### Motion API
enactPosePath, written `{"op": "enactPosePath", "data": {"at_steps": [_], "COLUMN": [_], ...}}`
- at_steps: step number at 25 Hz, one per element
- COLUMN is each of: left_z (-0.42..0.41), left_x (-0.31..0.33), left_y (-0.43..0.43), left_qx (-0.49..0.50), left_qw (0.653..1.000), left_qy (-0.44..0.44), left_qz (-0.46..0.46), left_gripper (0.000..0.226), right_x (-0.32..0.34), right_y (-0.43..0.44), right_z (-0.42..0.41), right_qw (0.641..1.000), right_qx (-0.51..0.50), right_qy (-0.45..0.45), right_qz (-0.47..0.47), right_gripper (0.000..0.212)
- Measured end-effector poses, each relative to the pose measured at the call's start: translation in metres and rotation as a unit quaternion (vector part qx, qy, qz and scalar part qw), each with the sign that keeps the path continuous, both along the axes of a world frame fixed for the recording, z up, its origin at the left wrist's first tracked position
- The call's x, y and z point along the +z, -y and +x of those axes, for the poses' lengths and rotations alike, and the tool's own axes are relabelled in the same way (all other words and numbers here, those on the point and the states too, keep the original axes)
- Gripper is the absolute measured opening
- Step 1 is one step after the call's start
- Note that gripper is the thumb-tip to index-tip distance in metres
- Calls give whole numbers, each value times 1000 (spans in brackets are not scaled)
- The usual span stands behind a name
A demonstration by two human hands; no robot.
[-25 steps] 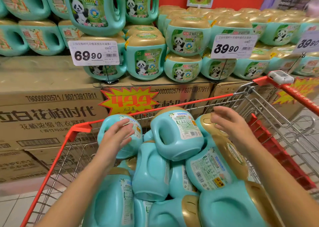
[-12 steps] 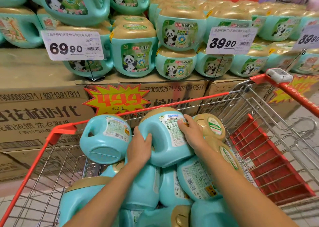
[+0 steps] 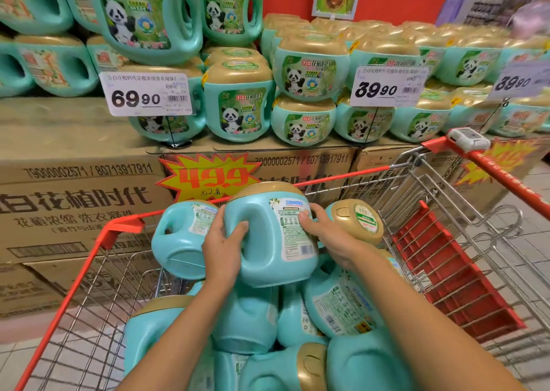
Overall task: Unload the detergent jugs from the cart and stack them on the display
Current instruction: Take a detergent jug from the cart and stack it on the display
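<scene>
A teal detergent jug with a gold cap (image 3: 268,236) sits atop the pile in the red wire cart (image 3: 119,227). My left hand (image 3: 224,244) grips its left side at the handle hole. My right hand (image 3: 324,233) holds its right side, fingers on the back label. Several more teal jugs fill the cart, one to the left (image 3: 178,239) and one with its gold cap facing me at the right (image 3: 357,219). The display (image 3: 238,108) of matching panda-label jugs stands behind the cart on cardboard cartons.
Price signs 69.90 (image 3: 145,94) and 39.90 (image 3: 388,87) stand in front of the display. A yellow star tag (image 3: 208,176) hangs on the cartons (image 3: 74,200). The cart's red handle (image 3: 506,179) and red child seat flap (image 3: 452,268) are at right.
Both hands moved from hovering over the pile onto the top jug and took hold of its sides. The jug sits slightly higher now.
</scene>
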State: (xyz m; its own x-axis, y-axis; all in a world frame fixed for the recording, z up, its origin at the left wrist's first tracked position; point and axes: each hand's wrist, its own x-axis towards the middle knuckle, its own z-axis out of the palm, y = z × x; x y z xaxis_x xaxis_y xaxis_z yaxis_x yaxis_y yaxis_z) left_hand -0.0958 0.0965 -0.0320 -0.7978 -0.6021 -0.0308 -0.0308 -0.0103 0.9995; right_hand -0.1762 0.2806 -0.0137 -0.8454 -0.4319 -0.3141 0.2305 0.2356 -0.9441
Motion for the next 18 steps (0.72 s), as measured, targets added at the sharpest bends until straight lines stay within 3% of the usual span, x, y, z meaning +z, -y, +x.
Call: {"op": "enactPosePath", "data": {"at_steps": [5, 9, 12, 14, 16, 18], "left_z": [52, 98, 126, 135, 139, 141], "left_x": [24, 36, 39, 42, 47, 49], "left_y": [36, 60, 62, 60, 59, 54], "left_qx": [-64, -120, -121, -95, -82, -70], "left_qw": [963, 907, 909, 924, 942, 950], "left_qy": [-102, -84, -88, -116, -138, -163], "left_qz": [241, 396, 389, 352, 293, 257], "left_gripper": [44, 33, 44, 53, 60, 60], "right_x": [23, 32, 39, 46, 52, 51], "right_y": [23, 38, 51, 58, 62, 69], "right_z": [61, 109, 127, 134, 146, 165], "right_qw": [990, 975, 978, 979, 956, 927], "right_qx": [-72, -73, -57, -44, -37, 0], "right_qy": [-67, -98, -124, -186, -289, -358], "right_qz": [-100, -184, -158, -65, 34, 109], "right_gripper": [72, 61, 61, 61, 69, 91]}}
